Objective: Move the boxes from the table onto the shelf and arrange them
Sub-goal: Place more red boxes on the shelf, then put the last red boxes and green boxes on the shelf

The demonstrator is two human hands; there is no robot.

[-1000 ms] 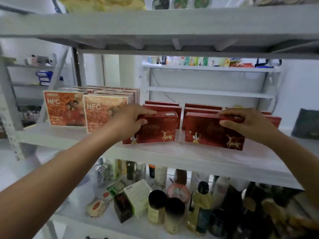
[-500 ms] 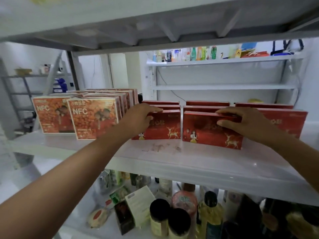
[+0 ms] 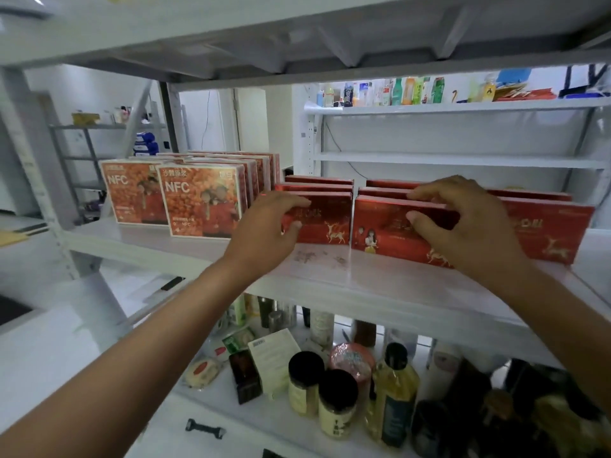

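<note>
step: squaring up rows | left hand (image 3: 264, 226) gripping front red deer box (image 3: 325, 223), right hand (image 3: 463, 223) gripping its neighbour (image 3: 390, 233) | next: nudge both flush on shelf (image 3: 330, 285)

right red box (image 3: 390, 231) now upright, squared.

"NFC" stands in large pale letters on two orange boxes (image 3: 201, 201) at the left of the shelf (image 3: 380, 285) — the front one repeats "NFC" small near its base. Print on the red boxes (image 3: 325, 223) beside them is unreadable.
</note>
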